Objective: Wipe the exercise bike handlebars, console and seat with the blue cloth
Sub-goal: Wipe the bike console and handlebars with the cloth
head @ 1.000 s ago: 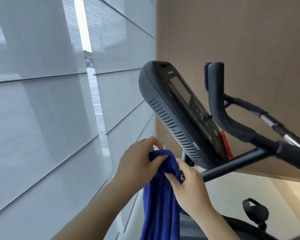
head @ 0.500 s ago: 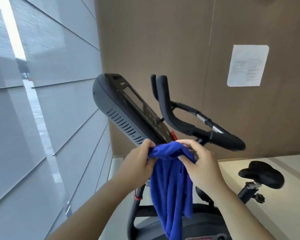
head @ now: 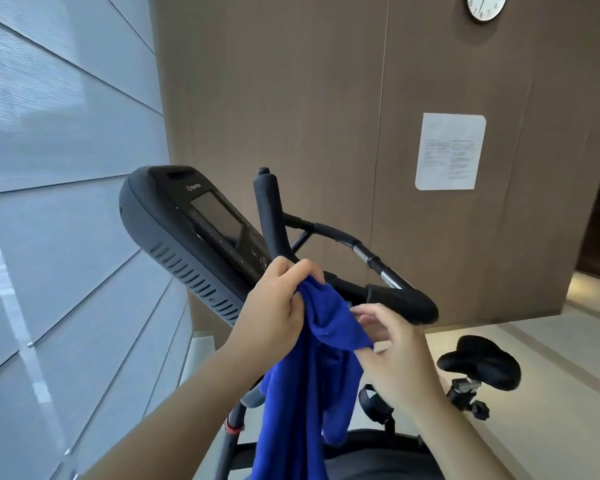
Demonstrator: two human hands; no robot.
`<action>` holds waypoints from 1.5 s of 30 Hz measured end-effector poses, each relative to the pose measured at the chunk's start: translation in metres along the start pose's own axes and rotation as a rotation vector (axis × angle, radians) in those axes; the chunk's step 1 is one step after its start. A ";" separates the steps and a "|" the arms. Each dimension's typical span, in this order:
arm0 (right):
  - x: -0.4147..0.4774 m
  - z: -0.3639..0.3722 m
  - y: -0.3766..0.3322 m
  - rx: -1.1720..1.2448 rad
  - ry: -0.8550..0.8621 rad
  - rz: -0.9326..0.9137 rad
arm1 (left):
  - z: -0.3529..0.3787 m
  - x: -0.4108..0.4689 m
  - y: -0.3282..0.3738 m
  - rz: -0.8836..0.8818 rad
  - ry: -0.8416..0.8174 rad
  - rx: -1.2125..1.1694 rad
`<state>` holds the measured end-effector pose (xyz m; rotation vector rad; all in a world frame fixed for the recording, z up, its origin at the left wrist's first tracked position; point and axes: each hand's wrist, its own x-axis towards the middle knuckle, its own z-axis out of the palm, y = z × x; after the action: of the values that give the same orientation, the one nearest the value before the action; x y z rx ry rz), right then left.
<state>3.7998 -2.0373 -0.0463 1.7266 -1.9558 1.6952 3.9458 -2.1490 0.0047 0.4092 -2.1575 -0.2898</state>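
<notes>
The cloth (head: 309, 375) is blue and hangs in the middle of the frame, from my hands down to the bottom edge. My left hand (head: 274, 306) has its top bunched tight in a closed fist. My right hand (head: 392, 351) is half open, with its fingers (head: 368, 311) spread, and its thumb touches the cloth's right edge. I cannot tell if it pinches the cloth.

Just behind my left hand is the console (head: 194, 233), tilted, running up toward the left. The handlebars (head: 399, 303) curve to the right of it, just above my right hand. The seat (head: 482, 365) is at the lower right, well apart from my hands, with bare floor (head: 551, 393) around it.

On the left are grey blinds (head: 56, 202). Behind the bike is a brown wall (head: 291, 98) with a paper (head: 449, 152) and a clock (head: 485, 6) high up.
</notes>
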 end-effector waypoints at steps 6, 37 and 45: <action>0.011 0.013 0.008 0.192 -0.113 0.035 | 0.012 0.023 0.005 0.018 0.049 0.043; 0.109 0.063 0.040 -0.838 -0.091 -0.207 | 0.039 0.043 -0.059 0.234 -0.197 1.048; 0.104 0.057 0.041 -0.868 -0.077 -0.262 | 0.041 0.037 -0.053 0.172 -0.195 1.060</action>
<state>3.7639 -2.1565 -0.0318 1.5771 -1.9281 0.5416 3.9018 -2.2098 -0.0103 0.7833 -2.3655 0.9926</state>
